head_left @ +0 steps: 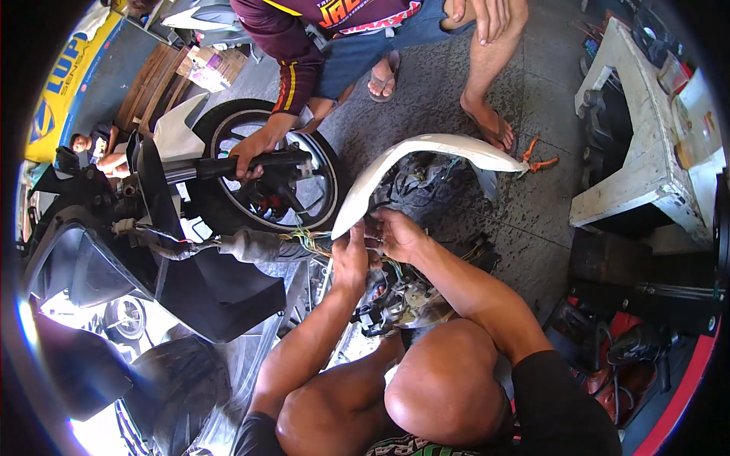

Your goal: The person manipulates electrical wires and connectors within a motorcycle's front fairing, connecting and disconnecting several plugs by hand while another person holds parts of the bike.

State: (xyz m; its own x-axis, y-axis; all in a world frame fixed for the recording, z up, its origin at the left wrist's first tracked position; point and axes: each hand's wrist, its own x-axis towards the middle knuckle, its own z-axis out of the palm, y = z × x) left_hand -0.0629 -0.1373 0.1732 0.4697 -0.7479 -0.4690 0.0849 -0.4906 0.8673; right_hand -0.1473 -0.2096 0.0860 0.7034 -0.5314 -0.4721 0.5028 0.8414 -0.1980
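My left hand (351,258) is closed beside the lower tip of a white curved body panel (414,146), close to a bundle of thin coloured wires (312,240). My right hand (399,234) is just to its right, below the panel, with its fingers bent inward and pressed together. Both sets of fingertips nearly meet; what they grip is hidden. Beneath them lies the motorcycle's exposed engine area (403,300) with more wiring. Dark parts and cables (426,186) show inside the panel's arch.
Across from me a co-worker's hand (255,152) grips a dark fork leg (285,163) over a spoked wheel (327,178). Black motorcycle bodywork (220,296) stands at my left. A worn white bench (646,163) is at right. An orange-handled tool (538,161) is near the panel's far end.
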